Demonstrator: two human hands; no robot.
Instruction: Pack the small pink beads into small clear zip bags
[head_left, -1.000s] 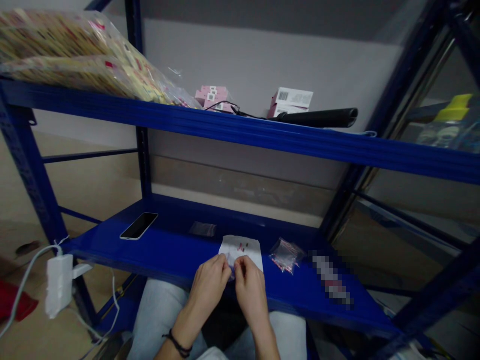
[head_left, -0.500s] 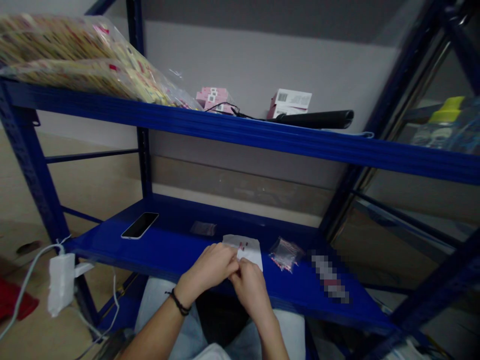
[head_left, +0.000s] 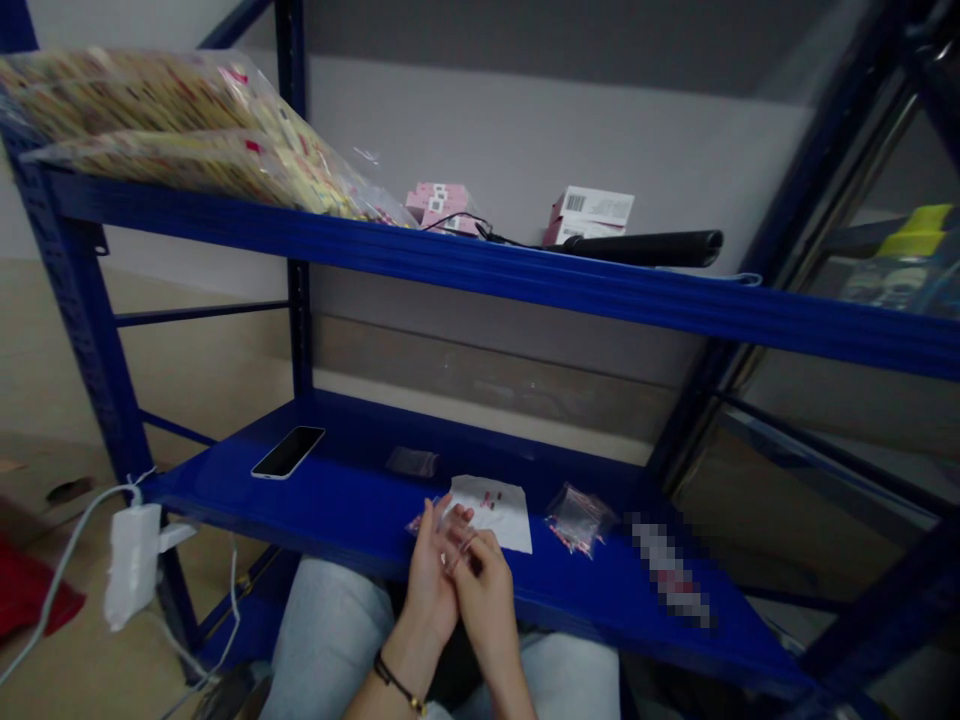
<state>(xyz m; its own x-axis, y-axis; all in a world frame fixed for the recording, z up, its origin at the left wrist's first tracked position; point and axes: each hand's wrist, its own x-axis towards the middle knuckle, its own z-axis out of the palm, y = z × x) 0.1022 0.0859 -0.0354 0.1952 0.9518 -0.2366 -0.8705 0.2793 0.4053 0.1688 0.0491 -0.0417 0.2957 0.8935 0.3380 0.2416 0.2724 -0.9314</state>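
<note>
A small clear plastic bag [head_left: 453, 535] with a pinkish tint is between my two hands above the shelf's front edge. My left hand [head_left: 431, 578], with a dark bracelet at its wrist, is turned palm up and holds the bag's left side against its fingers. With bent thumb and fingers, my right hand [head_left: 484, 588] grips the near right side of the bag. Just beyond lies a white paper sheet [head_left: 506, 515] with small red and dark marks. A pinkish item [head_left: 414, 523] shows partly behind my left hand; its kind is unclear.
On the blue shelf [head_left: 352, 510] lie a phone [head_left: 289, 452], a flat clear bag [head_left: 412, 461], a bag pile with red-and-white bits [head_left: 579, 520] and a pixelated item [head_left: 671, 570]. The upper shelf beam [head_left: 465, 265] crosses above, with large filled bags [head_left: 187, 130] and boxes [head_left: 592, 207].
My hands have moved slightly nearer to me and come apart. My left hand has turned palm up, so the clear bag now shows between them. The view has shifted a little.
</note>
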